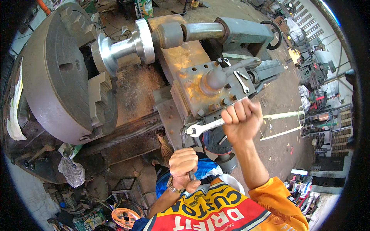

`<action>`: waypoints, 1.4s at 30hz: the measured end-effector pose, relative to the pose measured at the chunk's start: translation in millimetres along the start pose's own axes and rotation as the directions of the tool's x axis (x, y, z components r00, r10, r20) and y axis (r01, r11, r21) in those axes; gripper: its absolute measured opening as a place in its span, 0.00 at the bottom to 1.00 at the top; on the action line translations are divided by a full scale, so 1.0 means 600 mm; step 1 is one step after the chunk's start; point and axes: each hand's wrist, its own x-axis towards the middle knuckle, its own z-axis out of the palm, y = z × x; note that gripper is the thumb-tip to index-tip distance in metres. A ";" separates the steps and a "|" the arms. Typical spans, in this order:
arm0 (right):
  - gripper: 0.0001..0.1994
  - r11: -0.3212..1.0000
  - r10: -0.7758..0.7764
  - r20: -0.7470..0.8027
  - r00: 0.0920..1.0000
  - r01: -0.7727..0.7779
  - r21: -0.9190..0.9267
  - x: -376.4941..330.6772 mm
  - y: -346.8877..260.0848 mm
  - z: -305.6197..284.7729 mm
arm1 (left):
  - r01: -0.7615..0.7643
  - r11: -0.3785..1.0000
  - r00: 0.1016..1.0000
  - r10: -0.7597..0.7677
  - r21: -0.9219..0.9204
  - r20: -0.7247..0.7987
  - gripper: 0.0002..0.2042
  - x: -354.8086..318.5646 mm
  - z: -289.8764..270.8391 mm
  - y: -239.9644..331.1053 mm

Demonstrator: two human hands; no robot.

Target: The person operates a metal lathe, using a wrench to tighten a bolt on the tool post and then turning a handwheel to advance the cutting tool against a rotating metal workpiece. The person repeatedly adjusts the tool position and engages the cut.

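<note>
My right hand (242,119) is closed around the shaft of a silver wrench (204,127), whose head sits at a bolt on the front edge of the lathe's rusty tool post block (200,90). Below it, my left hand (184,163) grips a dark handle under the carriage; a wristwatch is on that wrist. A shiny metal workpiece (127,46) is held in the big grey chuck (58,73) at the left and meets the tailstock centre (200,31).
Two small spanners (239,79) lie on top of the tool post block. The lead screw (123,136) runs along the bed front. A small brush (165,148) hangs near the carriage. An orange cable reel (125,215) and clutter are on the floor. Other machines stand at the right.
</note>
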 end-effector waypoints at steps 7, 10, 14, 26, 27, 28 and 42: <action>0.18 0.982 -0.074 0.034 0.997 0.078 -0.170 -0.030 0.014 0.019 | -0.006 1.000 1.000 0.007 -0.021 0.023 0.31 0.000 -0.010 0.002; 0.18 0.972 -0.198 -0.083 0.977 0.185 -0.143 -0.060 0.001 0.025 | 0.014 1.000 1.000 -0.014 -0.017 0.021 0.29 -0.004 -0.014 0.003; 0.19 0.949 -0.314 -0.141 0.939 0.308 -0.062 -0.066 -0.006 0.022 | 0.000 1.000 0.999 0.001 -0.026 0.045 0.28 -0.005 -0.014 0.000; 0.19 0.947 -0.311 -0.213 0.926 0.320 0.006 -0.118 0.046 0.010 | 0.011 0.999 1.000 -0.010 -0.045 0.016 0.30 -0.005 -0.011 0.000; 0.19 0.947 -0.300 -0.216 0.929 0.317 0.049 -0.116 0.048 0.010 | 0.016 0.999 1.000 -0.015 -0.042 0.018 0.30 -0.005 -0.010 0.000; 0.19 0.941 -0.311 -0.212 0.927 0.332 0.071 -0.114 0.051 0.011 | 0.017 0.999 1.000 -0.016 -0.041 0.019 0.30 -0.004 -0.010 0.001; 0.20 0.989 -0.150 -0.050 0.987 0.149 -0.014 -0.061 0.027 0.000 | 0.009 0.999 0.999 -0.007 -0.033 0.043 0.31 -0.002 -0.009 0.001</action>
